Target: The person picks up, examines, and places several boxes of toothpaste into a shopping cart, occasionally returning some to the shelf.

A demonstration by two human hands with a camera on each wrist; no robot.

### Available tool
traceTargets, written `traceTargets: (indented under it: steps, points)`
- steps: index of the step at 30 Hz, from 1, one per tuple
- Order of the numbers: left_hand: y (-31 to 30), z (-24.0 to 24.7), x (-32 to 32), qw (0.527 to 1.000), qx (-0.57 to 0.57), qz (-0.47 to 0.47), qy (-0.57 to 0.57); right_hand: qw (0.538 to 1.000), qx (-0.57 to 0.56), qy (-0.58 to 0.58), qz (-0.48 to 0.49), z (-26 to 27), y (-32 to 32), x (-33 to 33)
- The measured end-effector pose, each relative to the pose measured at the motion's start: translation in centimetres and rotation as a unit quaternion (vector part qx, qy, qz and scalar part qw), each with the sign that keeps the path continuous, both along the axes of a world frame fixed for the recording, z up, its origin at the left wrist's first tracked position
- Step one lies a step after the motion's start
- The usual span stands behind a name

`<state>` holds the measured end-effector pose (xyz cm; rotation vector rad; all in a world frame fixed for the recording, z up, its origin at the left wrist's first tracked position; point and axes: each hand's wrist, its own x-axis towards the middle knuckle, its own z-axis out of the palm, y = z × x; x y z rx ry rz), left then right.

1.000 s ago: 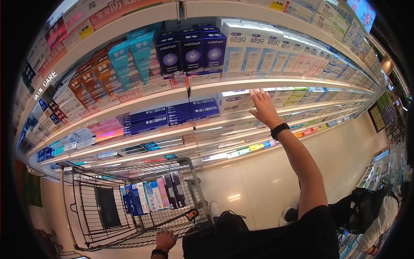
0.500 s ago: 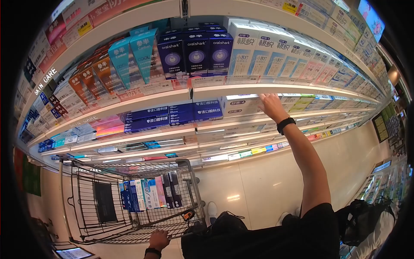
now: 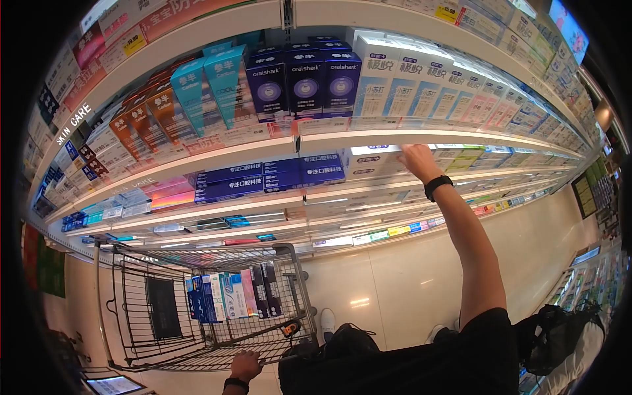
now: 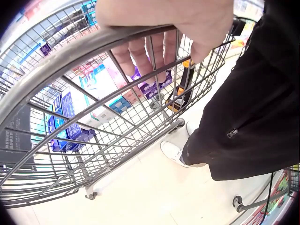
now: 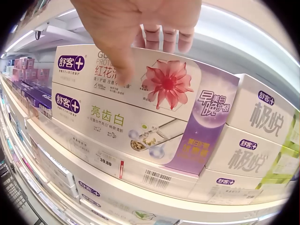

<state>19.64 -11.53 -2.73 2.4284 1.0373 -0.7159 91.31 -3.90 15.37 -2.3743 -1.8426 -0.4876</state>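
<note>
Now the right hand (image 5: 140,18) is pinching a white flower-printed box (image 5: 150,93), the thumb pressing on its front and the fingers reaching behind its top edge; that box is lying across the upper middle of the right wrist view, resting on another white box (image 5: 103,116). Down below, the left hand (image 4: 168,18) is gripping the rail (image 4: 77,47) of the shopping cart (image 3: 162,308), fingers hooking over; assorted cartons (image 3: 230,296) are standing inside, lower left of the head view.

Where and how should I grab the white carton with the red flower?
I'd pinch the carton by its long top edge, from front and above, thumb on its flat face: space shows above, while other boxes crowd its right end.
</note>
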Motion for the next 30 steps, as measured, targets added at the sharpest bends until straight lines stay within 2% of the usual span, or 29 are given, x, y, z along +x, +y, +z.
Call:
traceTargets:
  steps: [8,14,20,26,30]
  points:
    - [0.0,0.0,0.0,1.000,-0.001,0.002,0.001,0.999,0.031,0.009,0.030,-0.3,0.1,0.7]
    - [0.1,0.2,0.1,1.000,-0.009,0.003,0.017,0.998,-0.028,0.053,-0.021,0.3,-0.2,0.3]
    - [0.1,-0.1,-0.1,1.000,-0.013,0.002,0.014,0.999,0.006,0.039,-0.005,0.1,-0.9,-0.2]
    - [-0.1,-0.5,-0.2,1.000,0.000,0.005,0.014,0.998,-0.028,0.046,-0.024,0.1,-1.3,-0.4]
    - [-0.2,-0.4,-0.4,1.000,0.015,-0.006,0.006,0.998,0.049,0.029,0.027,-0.6,-2.1,-0.7]
